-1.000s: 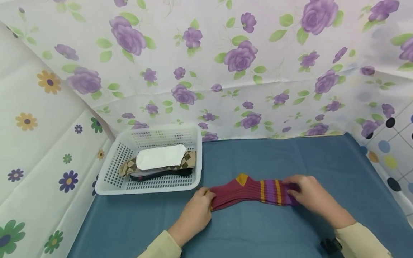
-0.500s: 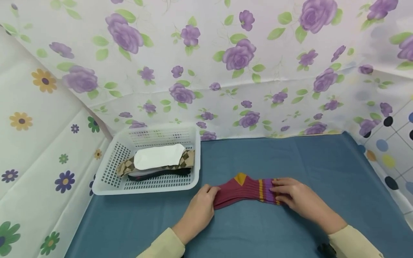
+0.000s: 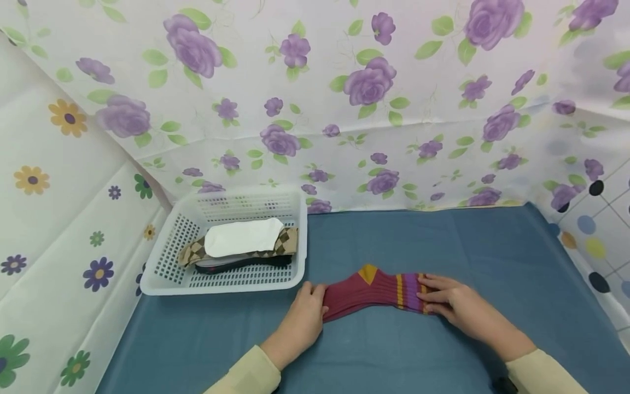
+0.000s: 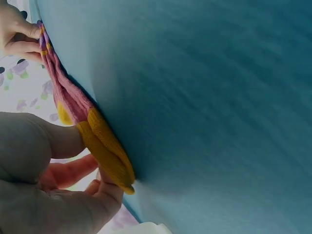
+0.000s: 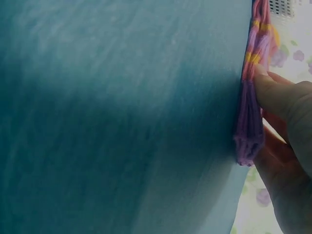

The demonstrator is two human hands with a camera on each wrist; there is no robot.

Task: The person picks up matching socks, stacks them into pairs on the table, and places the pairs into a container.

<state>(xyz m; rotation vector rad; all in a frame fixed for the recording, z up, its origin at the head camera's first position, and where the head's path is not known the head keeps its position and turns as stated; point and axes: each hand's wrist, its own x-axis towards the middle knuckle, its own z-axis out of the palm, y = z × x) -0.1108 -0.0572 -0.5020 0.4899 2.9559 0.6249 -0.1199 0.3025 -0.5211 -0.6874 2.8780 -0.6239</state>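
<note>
A pair of socks [image 3: 359, 295] lies flat in two layers on the blue cloth, burgundy with yellow heel and toes and a purple striped cuff. My left hand [image 3: 304, 314] pinches the toe end, which it covers in the head view. The yellow toes [image 4: 105, 146] show between thumb and fingers in the left wrist view. My right hand [image 3: 455, 301] rests on the cuff with fingers fairly straight and spread across the stripes. In the right wrist view its thumb touches the near edge, and the purple cuff end [image 5: 248, 126] sticks out past it.
A white perforated basket [image 3: 164, 257] stands to the left, behind my left hand. Inside it are a folded white sock [image 3: 243, 238], a brown checked one [image 3: 287, 241] and dark ones beneath. Flowered sheets [image 3: 325, 98] hang at the back and sides.
My right hand has moved left from the cuff's end onto its stripes, and its fingers have spread. My left hand has shifted slightly at the toes. The socks lie almost where they were.
</note>
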